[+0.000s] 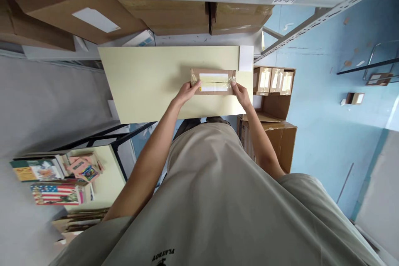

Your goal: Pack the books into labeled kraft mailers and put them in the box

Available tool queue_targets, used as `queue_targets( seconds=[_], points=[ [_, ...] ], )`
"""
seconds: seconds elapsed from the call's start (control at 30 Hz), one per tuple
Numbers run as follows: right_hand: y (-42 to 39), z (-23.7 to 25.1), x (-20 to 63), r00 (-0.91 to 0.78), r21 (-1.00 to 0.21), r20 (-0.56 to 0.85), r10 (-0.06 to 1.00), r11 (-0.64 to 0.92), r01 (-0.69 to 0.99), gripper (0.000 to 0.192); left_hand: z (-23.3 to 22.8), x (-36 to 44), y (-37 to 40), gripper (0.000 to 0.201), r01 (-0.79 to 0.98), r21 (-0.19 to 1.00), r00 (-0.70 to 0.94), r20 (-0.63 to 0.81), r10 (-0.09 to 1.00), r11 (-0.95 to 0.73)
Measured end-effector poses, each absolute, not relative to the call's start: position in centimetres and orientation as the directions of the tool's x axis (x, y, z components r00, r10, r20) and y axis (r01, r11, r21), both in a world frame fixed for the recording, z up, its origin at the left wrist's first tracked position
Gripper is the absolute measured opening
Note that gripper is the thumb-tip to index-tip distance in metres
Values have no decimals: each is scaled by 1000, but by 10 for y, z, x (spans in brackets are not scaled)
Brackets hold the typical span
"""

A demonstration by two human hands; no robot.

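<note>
I am clamping my left hand and right hand on opposite ends of the taped parcel on the table, pressing evenly, I judge, so it stays flat.

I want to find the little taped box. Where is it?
In the head view, the small taped parcel lies on the pale yellow table, toward its right end, held between the left hand and right hand, near the white card.
</note>
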State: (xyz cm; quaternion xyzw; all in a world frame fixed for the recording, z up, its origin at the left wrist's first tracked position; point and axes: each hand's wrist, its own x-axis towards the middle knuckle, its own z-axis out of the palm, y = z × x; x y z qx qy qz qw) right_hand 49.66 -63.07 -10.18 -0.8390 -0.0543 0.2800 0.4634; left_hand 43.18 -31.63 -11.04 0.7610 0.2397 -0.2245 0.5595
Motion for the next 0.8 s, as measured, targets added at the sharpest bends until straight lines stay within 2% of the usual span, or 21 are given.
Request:
queue_targets(
  seconds=[0.07, 0.23, 0.4, 0.5, 0.57, 0.63, 0.73, 0.8],
  points=[
    [-634, -103, 499, 854, -845, -404, 328, -490, -211, 88, -113, 433, -315, 45, 622, 743, 780, -613, 122, -246],
    [-632, -105, 501, 866, -862, -379, 326, -465, -203, 87, -114, 440, -314, 52, 672, 707, 740, -652, 163, -219],
    [-642, -100, 494, 864, -875, -368, 344, -443, -196, 87, -108, 437, -309, 50, 687, 724, 725, -679, 112, -60],
    [-651, -99, 485, 884, -903, -329, 333, -384, -192, 88, -103, 426, -303, 47, 655, 755, 753, -649, 111, -36],
    [-654, -101, 481, 887, -919, -325, 328, -330, -215, 92, -100, 420, -300, 47, 637, 768, 768, -622, 152, -75],
    [-652, -106, 480, 883, -920, -337, 328, -317, -233, 92, -99, 418, -299, 45, 625, 762, 775, -580, 251, -169],
    [-642, -117, 484, 870, -885, -386, 306, -390, -255, 78, -100, 420, -302, 39, 605, 722, 789, -486, 377, -335],
    [-635, -126, 487, 862, -852, -433, 263, -432, -297, 69, -102, 421, -307, 35, 590, 692, 804, -457, 380, -416]
  ],
)
